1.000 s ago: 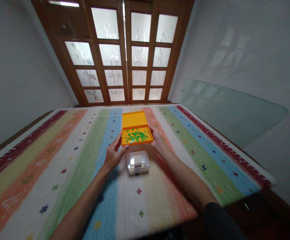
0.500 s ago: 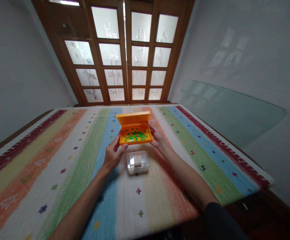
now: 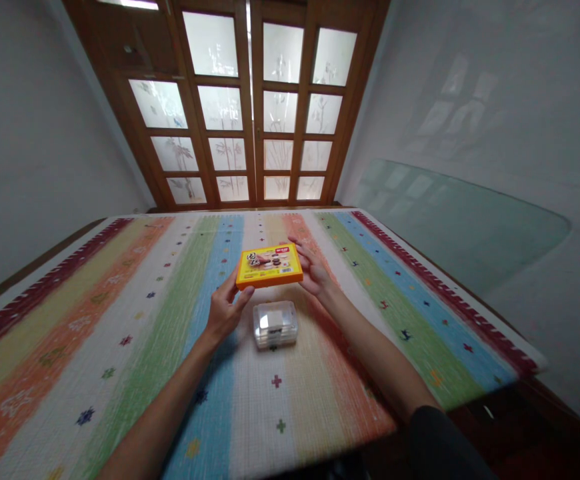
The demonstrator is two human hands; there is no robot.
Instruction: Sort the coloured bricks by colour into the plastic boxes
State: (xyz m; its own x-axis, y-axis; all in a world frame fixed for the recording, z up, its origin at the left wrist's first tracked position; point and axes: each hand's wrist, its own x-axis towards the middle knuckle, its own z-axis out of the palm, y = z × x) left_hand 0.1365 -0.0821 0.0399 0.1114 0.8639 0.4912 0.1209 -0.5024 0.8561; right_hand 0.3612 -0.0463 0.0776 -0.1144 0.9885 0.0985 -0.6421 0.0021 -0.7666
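Observation:
A flat orange-yellow game box (image 3: 269,265) is held above the table with its lid down. Its lid carries a printed label with black characters, a red patch and a picture of round game pieces. My left hand (image 3: 226,308) grips the box's left end, the thumb at the front corner. At the right end, my right hand (image 3: 315,272) is curled against the side, its index finger raised by the back corner. Just below the box, a clear plastic case (image 3: 276,325) rests on the cloth. The box's contents are hidden under the lid.
A striped, patterned tablecloth (image 3: 135,360) covers the table. Its near edge runs across the lower right. A glass panel (image 3: 460,220) leans along the right wall. Wooden doors with frosted panes (image 3: 220,107) stand behind the table.
The box's lid, standing open with small green pieces showing inside, has swung down and shut. The right fingers have shifted at the box's right end. The clear case has stayed put.

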